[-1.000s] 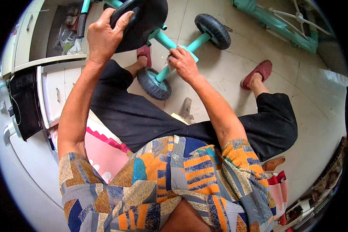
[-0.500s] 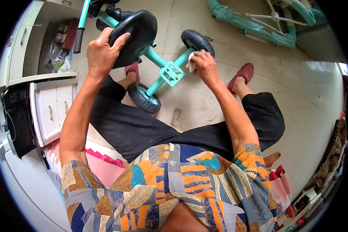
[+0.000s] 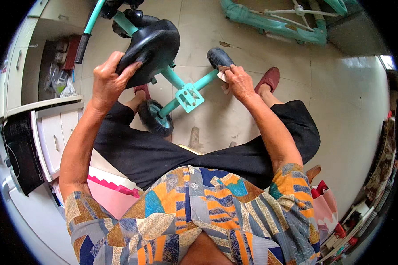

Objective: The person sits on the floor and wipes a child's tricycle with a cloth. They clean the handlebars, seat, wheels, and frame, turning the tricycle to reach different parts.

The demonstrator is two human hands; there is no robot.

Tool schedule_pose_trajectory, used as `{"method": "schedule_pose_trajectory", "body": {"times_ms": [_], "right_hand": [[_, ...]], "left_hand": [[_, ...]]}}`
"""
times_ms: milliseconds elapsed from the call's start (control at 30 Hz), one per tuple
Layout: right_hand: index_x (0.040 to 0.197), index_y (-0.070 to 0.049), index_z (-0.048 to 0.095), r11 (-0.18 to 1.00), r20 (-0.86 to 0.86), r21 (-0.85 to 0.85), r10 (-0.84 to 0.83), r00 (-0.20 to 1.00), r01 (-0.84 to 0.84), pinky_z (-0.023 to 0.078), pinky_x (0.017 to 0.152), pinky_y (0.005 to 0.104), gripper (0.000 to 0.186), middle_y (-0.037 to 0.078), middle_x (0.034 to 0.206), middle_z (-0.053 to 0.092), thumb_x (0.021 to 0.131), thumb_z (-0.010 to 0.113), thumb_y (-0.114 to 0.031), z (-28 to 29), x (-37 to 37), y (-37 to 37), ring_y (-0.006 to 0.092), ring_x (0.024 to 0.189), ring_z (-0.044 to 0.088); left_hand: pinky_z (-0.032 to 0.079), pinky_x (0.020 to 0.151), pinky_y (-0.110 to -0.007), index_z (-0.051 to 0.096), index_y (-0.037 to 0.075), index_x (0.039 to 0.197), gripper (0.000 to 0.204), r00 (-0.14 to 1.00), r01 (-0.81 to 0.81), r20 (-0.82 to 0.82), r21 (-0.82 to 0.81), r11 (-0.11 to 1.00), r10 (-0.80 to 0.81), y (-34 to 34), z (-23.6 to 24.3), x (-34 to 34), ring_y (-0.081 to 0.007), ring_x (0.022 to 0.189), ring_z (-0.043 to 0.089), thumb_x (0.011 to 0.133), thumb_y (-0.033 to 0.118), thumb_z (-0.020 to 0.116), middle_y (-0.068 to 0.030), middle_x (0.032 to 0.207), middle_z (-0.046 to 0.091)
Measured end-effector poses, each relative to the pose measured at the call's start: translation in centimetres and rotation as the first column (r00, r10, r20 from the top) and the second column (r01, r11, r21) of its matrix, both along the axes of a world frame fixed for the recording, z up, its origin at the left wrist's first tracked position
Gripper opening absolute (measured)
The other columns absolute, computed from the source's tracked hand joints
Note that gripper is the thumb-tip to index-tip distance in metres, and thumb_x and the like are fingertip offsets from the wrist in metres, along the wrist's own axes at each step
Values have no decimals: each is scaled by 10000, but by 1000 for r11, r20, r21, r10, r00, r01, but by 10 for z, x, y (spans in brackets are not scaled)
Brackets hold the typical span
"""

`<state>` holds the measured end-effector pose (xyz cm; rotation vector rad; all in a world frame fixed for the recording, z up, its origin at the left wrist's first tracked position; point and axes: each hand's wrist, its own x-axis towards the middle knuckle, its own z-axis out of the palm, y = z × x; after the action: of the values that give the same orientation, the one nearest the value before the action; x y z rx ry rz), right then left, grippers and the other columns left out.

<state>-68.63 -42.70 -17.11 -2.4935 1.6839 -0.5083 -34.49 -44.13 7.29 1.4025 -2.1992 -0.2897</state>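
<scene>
A child's tricycle (image 3: 174,78) with a turquoise frame stands tilted between my feet. My left hand (image 3: 110,82) grips the edge of its black seat (image 3: 157,48), thumb on top and fingers curled round the rim. A pale crumpled cloth (image 3: 223,77) is pinched in my right hand (image 3: 240,82), pressed against the right rear wheel (image 3: 219,58) near the axle end. The left rear wheel (image 3: 156,118) rests by my left leg. Between the wheels sits a turquoise slotted bracket (image 3: 190,97). The handlebar with its black grip (image 3: 82,48) points to the upper left.
Another turquoise frame with white spokes (image 3: 274,20) lies at the top right. White cabinets (image 3: 55,137) and an open shelf with bags (image 3: 59,81) line the left. My red shoes (image 3: 268,80) are on the tiled floor. Pink fabric (image 3: 112,196) lies beside my left hip.
The tricycle has tilted and shifted slightly left, its right wheel turned more edge-on. My right hand has moved a little lower with the cloth, against the wheel. My left hand keeps the seat.
</scene>
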Motion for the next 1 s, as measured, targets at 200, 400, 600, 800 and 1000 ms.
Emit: {"method": "schedule_pose_trajectory", "body": {"times_ms": [200, 400, 600, 800, 1000], "right_hand": [[1152, -112, 618, 979, 98, -118, 176, 979, -164, 540, 773, 392, 572, 107, 1076, 596, 597, 758, -88, 7, -19, 7, 292, 939, 592], [1172, -133, 629, 967, 86, -50, 254, 963, -250, 528, 807, 367, 657, 77, 1120, 573, 536, 769, -48, -5, -14, -4, 280, 981, 571], [999, -144, 672, 941, 95, 214, 246, 965, -261, 536, 754, 369, 516, 41, 924, 606, 501, 740, -22, -24, 4, -48, 289, 950, 556], [846, -108, 708, 801, 31, 594, 67, 997, -72, 544, 732, 479, 155, 174, 889, 701, 731, 681, -209, -77, 12, -76, 378, 858, 678], [999, -109, 711, 698, 56, 693, -305, 951, 183, 520, 821, 504, 261, 203, 995, 695, 905, 545, -287, -94, 10, -15, 401, 953, 658]], "left_hand": [[481, 514, -313, 609, 16, 887, 224, 992, 89, 89, 0, 996, -88, 7, 6, 4, -194, 550, 610, 827, 142, 785, -125, 668, 595], [490, 530, -323, 635, 15, 903, 227, 976, 163, 145, -7, 987, -160, 4, 3, 10, -228, 559, 622, 785, 100, 809, -122, 677, 609], [487, 521, -338, 631, 9, 872, 267, 952, 252, 172, 26, 967, -253, 11, 10, 4, -249, 560, 614, 733, 98, 840, -123, 683, 600], [448, 481, -354, 592, 16, 826, 310, 905, 388, 157, 82, 918, -396, 8, 3, 4, -265, 530, 577, 662, 63, 852, -116, 649, 549], [443, 464, -371, 570, 36, 811, 317, 840, 467, 286, 48, 883, -460, 3, 10, 19, -267, 513, 574, 654, 88, 841, -92, 639, 550]]}}
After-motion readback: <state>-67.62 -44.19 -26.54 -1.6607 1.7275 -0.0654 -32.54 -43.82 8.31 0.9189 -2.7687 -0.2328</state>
